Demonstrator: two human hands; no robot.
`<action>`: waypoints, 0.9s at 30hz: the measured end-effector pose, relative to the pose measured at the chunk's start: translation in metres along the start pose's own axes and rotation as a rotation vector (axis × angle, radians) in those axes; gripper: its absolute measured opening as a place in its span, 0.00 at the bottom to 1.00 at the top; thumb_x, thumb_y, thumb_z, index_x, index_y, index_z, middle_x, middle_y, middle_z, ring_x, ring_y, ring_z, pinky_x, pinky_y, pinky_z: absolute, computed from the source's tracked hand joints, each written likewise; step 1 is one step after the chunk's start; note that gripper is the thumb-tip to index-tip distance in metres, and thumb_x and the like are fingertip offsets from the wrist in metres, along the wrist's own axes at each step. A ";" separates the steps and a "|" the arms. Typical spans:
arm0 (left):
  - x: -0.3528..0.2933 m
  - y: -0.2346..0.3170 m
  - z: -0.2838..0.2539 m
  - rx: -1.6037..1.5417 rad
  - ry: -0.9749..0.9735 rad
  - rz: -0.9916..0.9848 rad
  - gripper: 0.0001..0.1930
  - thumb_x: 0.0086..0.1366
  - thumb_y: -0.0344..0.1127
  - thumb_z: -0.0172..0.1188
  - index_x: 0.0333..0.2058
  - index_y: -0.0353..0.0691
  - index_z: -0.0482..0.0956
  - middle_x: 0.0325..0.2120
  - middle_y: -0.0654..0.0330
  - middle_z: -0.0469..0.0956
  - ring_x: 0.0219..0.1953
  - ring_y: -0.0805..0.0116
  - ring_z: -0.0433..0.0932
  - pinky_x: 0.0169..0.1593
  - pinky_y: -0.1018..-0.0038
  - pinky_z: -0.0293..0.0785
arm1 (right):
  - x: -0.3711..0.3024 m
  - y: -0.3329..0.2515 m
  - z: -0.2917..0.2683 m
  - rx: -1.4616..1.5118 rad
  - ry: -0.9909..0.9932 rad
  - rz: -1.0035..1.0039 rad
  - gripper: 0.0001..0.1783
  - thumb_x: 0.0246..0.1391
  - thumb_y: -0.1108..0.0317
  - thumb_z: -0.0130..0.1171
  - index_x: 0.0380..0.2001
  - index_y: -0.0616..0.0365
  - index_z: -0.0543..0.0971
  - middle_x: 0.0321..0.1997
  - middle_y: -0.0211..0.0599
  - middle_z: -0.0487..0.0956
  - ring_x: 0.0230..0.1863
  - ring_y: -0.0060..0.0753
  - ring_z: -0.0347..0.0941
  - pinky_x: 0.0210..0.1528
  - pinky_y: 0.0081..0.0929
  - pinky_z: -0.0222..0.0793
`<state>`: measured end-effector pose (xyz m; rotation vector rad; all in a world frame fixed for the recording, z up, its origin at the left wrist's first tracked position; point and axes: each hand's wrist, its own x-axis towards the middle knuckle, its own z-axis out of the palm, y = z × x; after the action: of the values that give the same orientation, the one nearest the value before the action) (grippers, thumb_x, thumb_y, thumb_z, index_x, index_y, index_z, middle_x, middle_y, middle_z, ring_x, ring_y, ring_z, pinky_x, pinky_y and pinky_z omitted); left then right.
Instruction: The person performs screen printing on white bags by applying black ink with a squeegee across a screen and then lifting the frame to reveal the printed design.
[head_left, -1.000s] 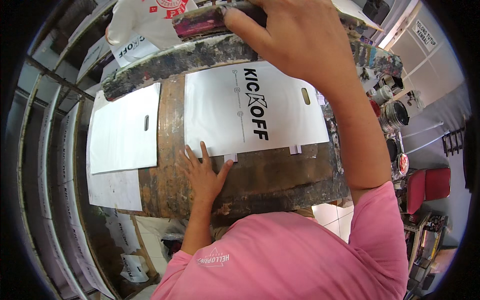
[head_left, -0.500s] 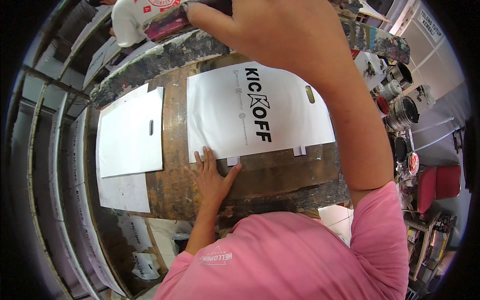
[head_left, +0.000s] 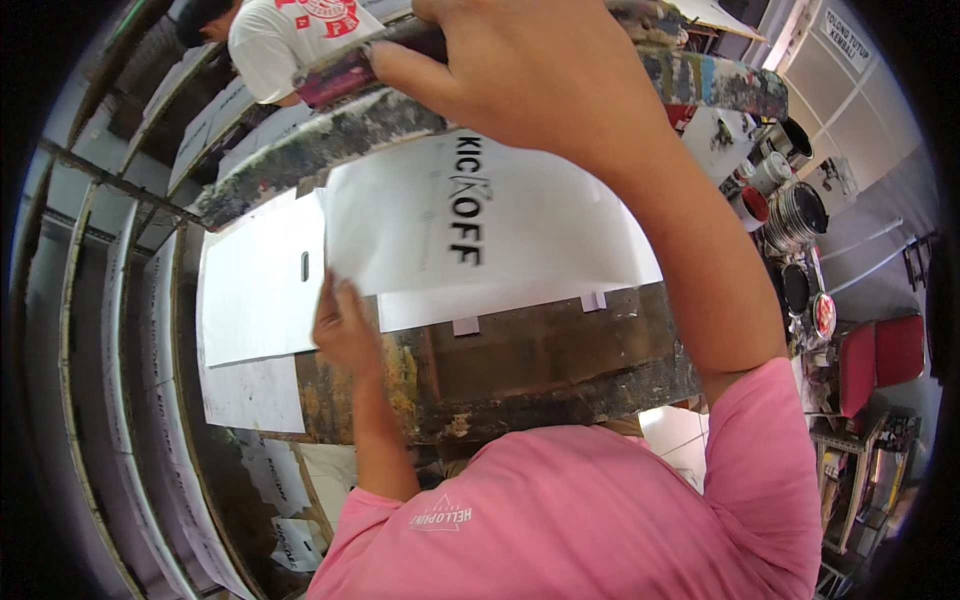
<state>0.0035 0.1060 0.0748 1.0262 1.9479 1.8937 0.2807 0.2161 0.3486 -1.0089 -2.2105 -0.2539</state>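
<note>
While a paint-crusted beam (head_left: 330, 135) arches across the far side and a plain white bag (head_left: 260, 285) lies left, the right forearm (head_left: 690, 220) hides part of the printed white bag (head_left: 510, 225). Its left end rises over a white sheet (head_left: 425, 310) on the stained board (head_left: 540, 350); shelving (head_left: 116, 400) stands left, cans (head_left: 797, 215) right. The left hand (head_left: 350, 325) pinches its near corner; the right hand (head_left: 540, 70) grips a paint-stained bar (head_left: 340, 78).

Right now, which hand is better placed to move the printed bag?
Left, probably: the left hand holds a corner of the printed bag, while the right hand grasps the paint-stained bar.
</note>
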 end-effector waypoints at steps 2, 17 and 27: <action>0.020 -0.026 -0.036 0.039 0.072 -0.009 0.22 0.72 0.31 0.69 0.62 0.31 0.83 0.45 0.52 0.88 0.45 0.74 0.83 0.46 0.75 0.80 | 0.003 0.004 0.006 0.031 0.007 -0.038 0.31 0.69 0.47 0.48 0.29 0.64 0.85 0.25 0.50 0.84 0.32 0.54 0.82 0.56 0.50 0.71; 0.147 -0.076 -0.157 1.223 0.133 0.361 0.42 0.74 0.53 0.66 0.77 0.37 0.62 0.73 0.30 0.62 0.76 0.40 0.62 0.76 0.59 0.62 | 0.023 -0.011 -0.005 -0.043 -0.088 0.119 0.31 0.69 0.45 0.47 0.20 0.57 0.80 0.15 0.36 0.75 0.19 0.34 0.70 0.40 0.41 0.75; -0.041 -0.055 0.169 0.804 -0.860 0.769 0.57 0.66 0.76 0.59 0.70 0.21 0.66 0.72 0.35 0.66 0.75 0.35 0.63 0.79 0.49 0.55 | 0.016 0.000 -0.015 -0.021 -0.110 0.012 0.31 0.71 0.46 0.43 0.22 0.57 0.80 0.18 0.36 0.76 0.23 0.35 0.71 0.47 0.45 0.74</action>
<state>0.1198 0.2172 -0.0123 2.5309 1.8164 0.4757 0.2807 0.2191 0.3702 -1.0700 -2.3039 -0.2208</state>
